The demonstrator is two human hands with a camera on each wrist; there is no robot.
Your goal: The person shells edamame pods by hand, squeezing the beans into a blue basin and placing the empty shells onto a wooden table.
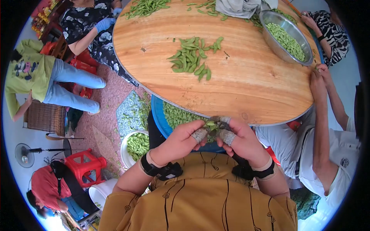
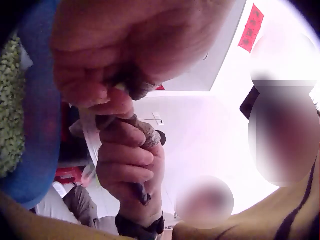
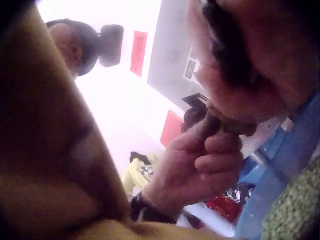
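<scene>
Both my hands meet just below the near rim of the round wooden table [image 1: 246, 88], over my lap. My left hand [image 1: 200, 130] and right hand [image 1: 222, 130] pinch one green bean pod [image 1: 211, 124] between them, thumbs wrapped in grey tape. Under the hands sits a blue basin [image 1: 156, 113] of shelled green beans [image 1: 175, 115]. In the left wrist view the left hand [image 2: 112, 90] fills the top and the right hand [image 2: 127, 152] curls below it. The right wrist view shows the right hand [image 3: 235, 107] close up, with the left hand [image 3: 205, 152] beyond.
A pile of green pods [image 1: 191, 57] lies mid-table; a metal bowl [image 1: 269, 19] of shelled beans stands far right. A white bucket of pods [image 1: 137, 144] and a red stool [image 1: 83, 163] are on the floor at left. Other people sit around the table.
</scene>
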